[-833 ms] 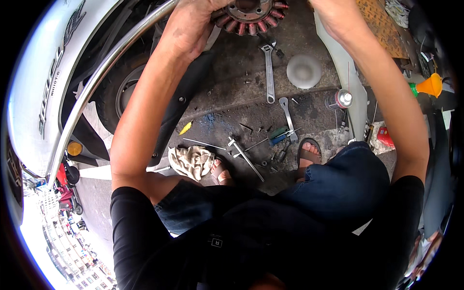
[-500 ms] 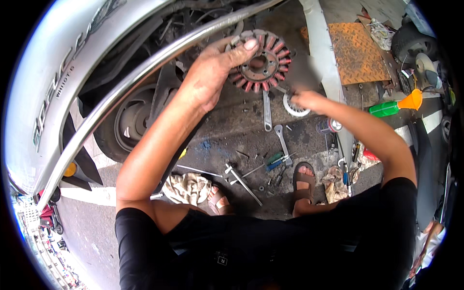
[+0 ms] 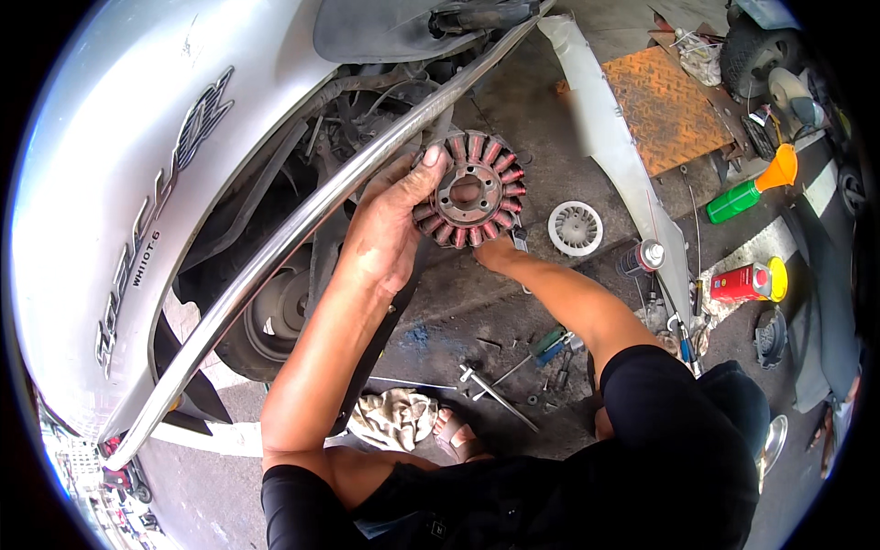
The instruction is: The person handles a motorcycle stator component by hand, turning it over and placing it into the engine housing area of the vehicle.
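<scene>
My left hand (image 3: 390, 215) is closed on the rim of a round stator (image 3: 486, 203), its thumb on the upper left of the ring. Reddish coils circle the stator's dark, drilled hub. My right hand (image 3: 496, 255) reaches just below and behind the ring's lower edge. Its fingers are hidden there, so I cannot tell whether it touches the stator or holds anything. Beside that hand a wrench (image 3: 521, 238) lies partly covered on the ground. A white fan wheel (image 3: 576, 228) lies flat to the right of it.
A chrome rail (image 3: 316, 197) crosses at left, along a silver scooter body (image 3: 128, 211). A T-handle wrench (image 3: 500, 399), screwdrivers (image 3: 550, 344) and a rag (image 3: 394, 419) lie near my foot. A spray can (image 3: 646, 257), red can (image 3: 736, 282) and green bottle (image 3: 733, 202) stand or lie right.
My right hand has moved left, from beside the white fan wheel to beneath the stator. The left hand still holds the stator. The whole view has shifted.
</scene>
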{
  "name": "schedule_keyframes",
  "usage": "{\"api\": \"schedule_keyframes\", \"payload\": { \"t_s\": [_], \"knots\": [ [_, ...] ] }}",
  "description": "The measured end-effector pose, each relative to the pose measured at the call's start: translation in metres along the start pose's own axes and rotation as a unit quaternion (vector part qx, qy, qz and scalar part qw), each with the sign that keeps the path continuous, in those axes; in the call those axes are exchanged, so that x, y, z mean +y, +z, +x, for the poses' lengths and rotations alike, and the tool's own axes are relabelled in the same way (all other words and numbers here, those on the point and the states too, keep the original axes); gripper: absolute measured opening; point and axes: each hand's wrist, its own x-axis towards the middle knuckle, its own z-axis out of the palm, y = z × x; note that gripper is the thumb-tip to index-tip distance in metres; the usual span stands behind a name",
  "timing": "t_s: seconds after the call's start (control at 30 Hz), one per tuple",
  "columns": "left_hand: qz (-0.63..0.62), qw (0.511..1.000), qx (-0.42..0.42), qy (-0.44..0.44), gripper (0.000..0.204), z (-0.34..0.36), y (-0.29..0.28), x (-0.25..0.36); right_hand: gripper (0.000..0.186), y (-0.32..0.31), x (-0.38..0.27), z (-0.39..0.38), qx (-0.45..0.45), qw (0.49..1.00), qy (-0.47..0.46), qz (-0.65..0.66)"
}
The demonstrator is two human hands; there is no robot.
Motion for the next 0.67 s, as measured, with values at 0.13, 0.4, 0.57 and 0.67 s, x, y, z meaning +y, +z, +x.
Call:
{"api": "schedule_keyframes", "payload": {
  "t_s": [0.13,0.4,0.57,0.67],
  "knots": [
    [0.008,0.999,-0.007,0.035,0.053,0.015,0.01,-0.01,0.04,0.003,0.057,-0.037,0.013,0.992,-0.023,0.122],
    [-0.022,0.999,-0.005,0.049,0.041,0.035,0.005,-0.014,0.028,-0.195,0.029,-0.205,-0.266,0.884,-0.028,0.385],
    [-0.018,0.998,-0.027,0.052,0.042,0.029,0.002,-0.012,0.022,-0.315,-0.038,-0.217,0.031,0.936,-0.16,0.311],
    [-0.002,0.999,-0.024,0.049,0.045,0.027,0.005,-0.012,0.026,-0.334,-0.035,-0.196,0.142,0.904,-0.141,0.377]
  ]
}}
